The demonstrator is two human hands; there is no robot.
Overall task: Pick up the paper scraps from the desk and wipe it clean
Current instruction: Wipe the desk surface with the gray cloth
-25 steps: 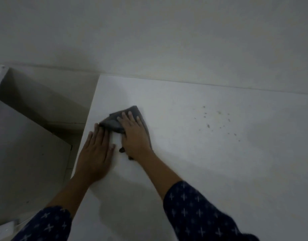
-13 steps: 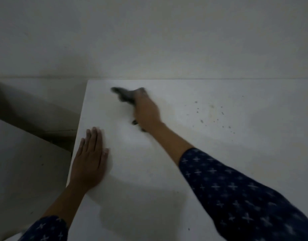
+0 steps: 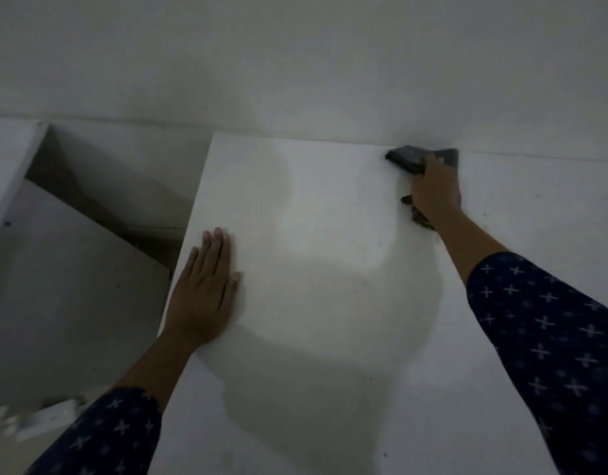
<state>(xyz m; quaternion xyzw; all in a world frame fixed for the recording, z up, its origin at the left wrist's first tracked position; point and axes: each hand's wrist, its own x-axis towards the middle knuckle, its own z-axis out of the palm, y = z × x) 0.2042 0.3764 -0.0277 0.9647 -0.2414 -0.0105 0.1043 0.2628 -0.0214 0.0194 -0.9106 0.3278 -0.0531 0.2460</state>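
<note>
Cloth [image 3: 410, 158] sits under the right grip [image 3: 432, 192], at the far edge of the table [image 3: 313, 234], against the wall [image 3: 295, 63]. The right grip presses down on it, but blur hides whether the fingers curl round it, so I can't tell. Left grip [image 3: 203, 293] is released and flat on the table, well to the near left of the right grip. The cloth looks soft, light and floppy, so it probably bunches. Best to take it palm-down over the middle. Most of the cloth is hidden under the grip; one corner shows to its left, a bit trails at the wrist. No scraps seen on the table. The pale lumps [image 3: 49, 418] below the left sleeve [image 3: 107, 433] are unclear.
</note>
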